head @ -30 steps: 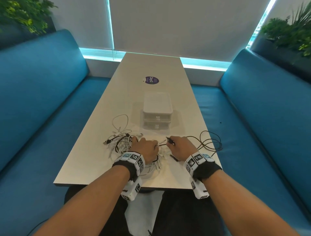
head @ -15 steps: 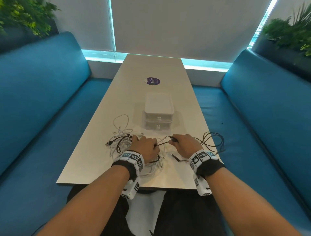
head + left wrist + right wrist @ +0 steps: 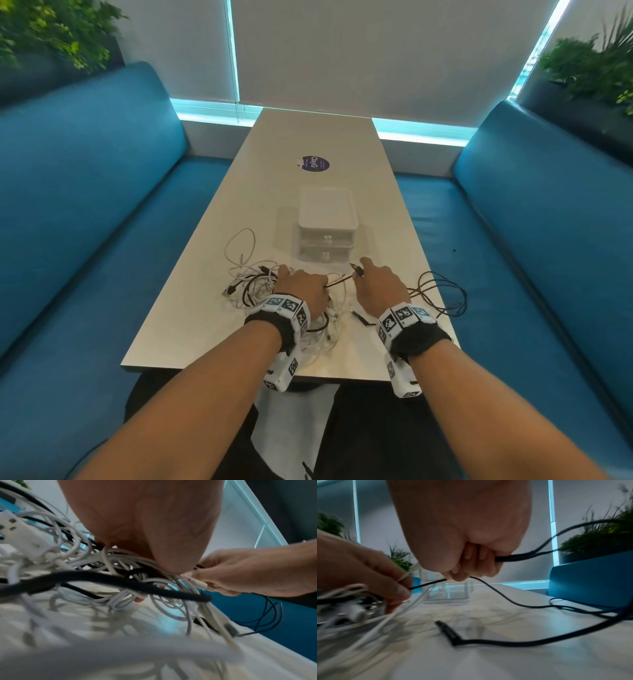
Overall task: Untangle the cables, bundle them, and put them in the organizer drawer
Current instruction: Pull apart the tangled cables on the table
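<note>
Right hand grips black cable; left hand holds tangle.

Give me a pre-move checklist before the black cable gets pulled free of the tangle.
1. Right hand grips the black cable: ok.
2. Left hand holds down the tangle of cables: ok.
3. Black cable free of the white ones: not ok, it runs into the tangle.
4. Its loose plug lies free on the table: ok.
5. Organizer drawer open: not ok, both shut.
6. Any knots inside the tangle: cannot tell.
</note>
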`<state>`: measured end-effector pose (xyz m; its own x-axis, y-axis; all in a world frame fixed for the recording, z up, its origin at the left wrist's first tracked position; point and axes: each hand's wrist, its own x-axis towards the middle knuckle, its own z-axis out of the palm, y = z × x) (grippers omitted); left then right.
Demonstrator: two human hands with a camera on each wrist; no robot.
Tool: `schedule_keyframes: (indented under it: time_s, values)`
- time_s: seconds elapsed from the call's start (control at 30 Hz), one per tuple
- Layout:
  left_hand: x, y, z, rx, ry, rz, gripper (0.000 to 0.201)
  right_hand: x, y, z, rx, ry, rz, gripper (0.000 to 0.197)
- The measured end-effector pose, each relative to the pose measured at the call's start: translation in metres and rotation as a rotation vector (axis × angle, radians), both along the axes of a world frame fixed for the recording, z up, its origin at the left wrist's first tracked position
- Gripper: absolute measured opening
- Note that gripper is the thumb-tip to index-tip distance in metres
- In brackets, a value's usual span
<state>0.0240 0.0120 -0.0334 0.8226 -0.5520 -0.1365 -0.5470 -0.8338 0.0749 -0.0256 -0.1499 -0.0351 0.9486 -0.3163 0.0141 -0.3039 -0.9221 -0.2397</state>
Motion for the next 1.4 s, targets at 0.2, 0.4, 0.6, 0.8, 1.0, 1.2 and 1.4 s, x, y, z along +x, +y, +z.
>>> schedule_keyframes:
  time_s: [0.2, 0.4, 0.6, 0.8, 1.0, 1.2, 1.4]
  values:
    - [-0.001, -0.010, 0.007, 0.132, -0.059, -0.092, 0.020, 0.002, 0.022, -0.004, 0.153, -0.005, 0.145, 0.017]
    - [-0.002, -0.008, 0.008, 0.052, -0.074, -0.021, 0.017, 0.001, 0.013, 0.001, 0.052, 0.006, 0.117, 0.030]
    - [0.002, 0.005, -0.003, 0.019, -0.020, 0.033, 0.012, -0.001, -0.003, 0.007, 0.175, 0.008, 0.089, 0.033]
    - [0.005, 0.001, 0.013, 0.074, -0.183, -0.035, 0.017, -0.004, -0.013, 0.009, 0.282, -0.024, 0.021, 0.037]
    - [0.007, 0.001, 0.015, -0.095, -0.182, -0.159, 0.015, -0.005, -0.011, 0.014, 0.222, -0.021, 0.070, 0.039]
    - [0.018, 0.010, -0.004, -0.285, -0.012, -0.099, 0.003, -0.006, -0.019, 0.023, 0.231, -0.080, 0.052, 0.040]
    - [0.016, 0.012, 0.001, -0.102, -0.253, -0.138, 0.030, -0.004, -0.029, 0.026, 0.242, -0.099, 0.046, 0.042]
